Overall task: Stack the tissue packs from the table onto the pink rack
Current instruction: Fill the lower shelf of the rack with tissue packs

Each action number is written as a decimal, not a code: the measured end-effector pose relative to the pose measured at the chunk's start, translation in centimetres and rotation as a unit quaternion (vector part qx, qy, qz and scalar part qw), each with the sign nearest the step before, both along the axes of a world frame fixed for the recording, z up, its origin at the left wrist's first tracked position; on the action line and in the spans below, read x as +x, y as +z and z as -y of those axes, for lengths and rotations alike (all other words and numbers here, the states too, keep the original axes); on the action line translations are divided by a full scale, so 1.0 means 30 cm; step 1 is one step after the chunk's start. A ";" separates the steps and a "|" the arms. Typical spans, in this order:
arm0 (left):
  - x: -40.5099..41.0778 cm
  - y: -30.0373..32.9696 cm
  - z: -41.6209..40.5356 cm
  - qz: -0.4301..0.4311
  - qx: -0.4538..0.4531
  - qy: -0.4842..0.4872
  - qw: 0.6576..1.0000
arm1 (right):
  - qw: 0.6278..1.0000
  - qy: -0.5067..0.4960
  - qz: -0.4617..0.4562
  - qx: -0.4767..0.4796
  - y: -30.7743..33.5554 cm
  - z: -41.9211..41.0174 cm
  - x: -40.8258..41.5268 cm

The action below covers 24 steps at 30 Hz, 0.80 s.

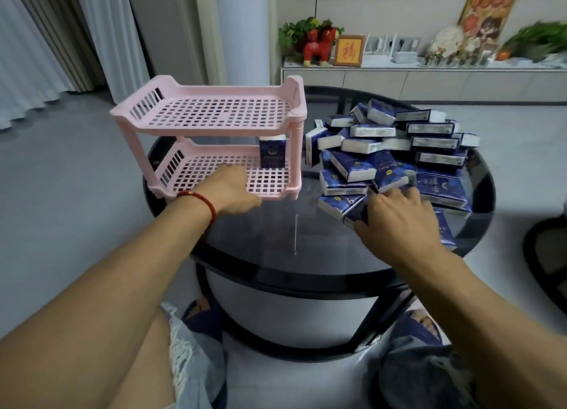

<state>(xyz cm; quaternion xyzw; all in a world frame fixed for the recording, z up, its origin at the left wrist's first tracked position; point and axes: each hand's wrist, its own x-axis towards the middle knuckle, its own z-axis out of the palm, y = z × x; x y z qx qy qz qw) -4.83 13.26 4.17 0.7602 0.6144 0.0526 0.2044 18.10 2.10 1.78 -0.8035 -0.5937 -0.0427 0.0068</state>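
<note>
Blue tissue packs (395, 150) lie heaped on the right half of our round dark glass table (294, 243); one upright pack (272, 151) stands at the back right of the lower tier of the pink rack (211, 132). Our right hand (399, 218) curls its fingers around a pack (357, 213) at the near edge of the heap. Our left hand (233, 190), wearing a red bracelet (201, 201), rests on the lower tier's front edge; we cannot tell whether it grips it.
</note>
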 end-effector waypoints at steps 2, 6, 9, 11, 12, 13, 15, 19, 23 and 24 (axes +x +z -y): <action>0.020 0.015 0.092 -0.064 0.060 0.000 0.996 | 1.000 0.008 0.008 -0.014 -0.012 0.022 0.012; 0.111 -0.010 0.255 0.044 0.080 -0.037 0.995 | 0.997 0.049 -0.051 -0.001 -0.040 0.077 0.025; 0.200 -0.051 0.289 0.143 -0.050 -0.043 0.987 | 0.991 0.091 -0.097 0.024 -0.043 0.118 0.038; 0.248 -0.077 0.282 0.222 -0.124 -0.036 0.967 | 0.974 0.132 -0.175 0.048 -0.022 0.148 0.037; 0.267 -0.086 0.279 0.277 -0.161 -0.034 0.947 | 0.962 0.155 -0.217 0.055 -0.008 0.163 0.036; 0.282 -0.092 0.277 0.334 -0.199 -0.033 0.921 | 0.952 0.176 -0.242 0.060 0.002 0.176 0.038; 0.301 -0.106 0.271 0.410 -0.230 -0.022 0.882 | 0.948 0.177 -0.255 0.070 0.004 0.188 0.070; 0.309 -0.108 0.259 0.465 -0.215 0.017 0.858 | 0.979 -0.007 -0.146 0.140 0.000 0.181 0.203; 0.288 -0.086 0.267 0.493 -0.250 0.006 0.833 | 0.989 -0.080 -0.116 0.042 -0.034 0.162 0.242; 0.286 -0.084 0.269 0.495 -0.249 0.005 0.833 | 0.987 -0.083 -0.131 0.042 -0.039 0.160 0.238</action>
